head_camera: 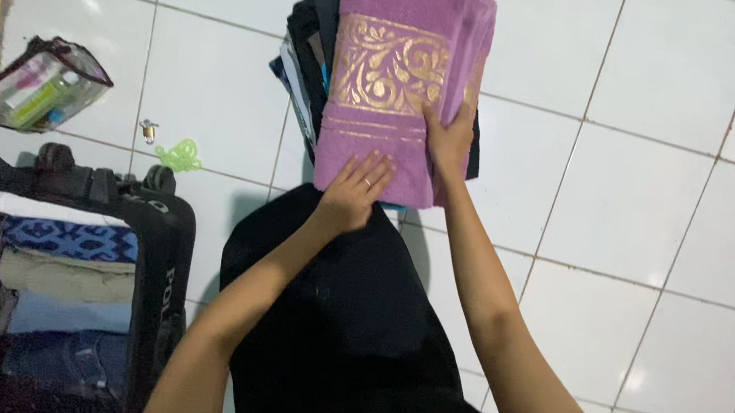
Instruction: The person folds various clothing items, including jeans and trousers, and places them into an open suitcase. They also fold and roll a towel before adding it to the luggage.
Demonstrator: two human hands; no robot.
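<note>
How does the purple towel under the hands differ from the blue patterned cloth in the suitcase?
The purple towel has a gold leaf band and lies on a dark clothes pile on the floor, with both hands, left and right, on it. The blue patterned cloth sits untouched, packed between other folded pieces. Both are folded.

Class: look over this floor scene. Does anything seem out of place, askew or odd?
Two small things lie loose on the white floor tiles: a green plastic trinket and a small metal piece, apart from the open suitcase. Both hands rest on the folded purple towel, which sits neatly.

Two hands (353, 191); one purple towel (397, 71); one suitcase (156, 238); one clear pouch (35, 90).
</note>
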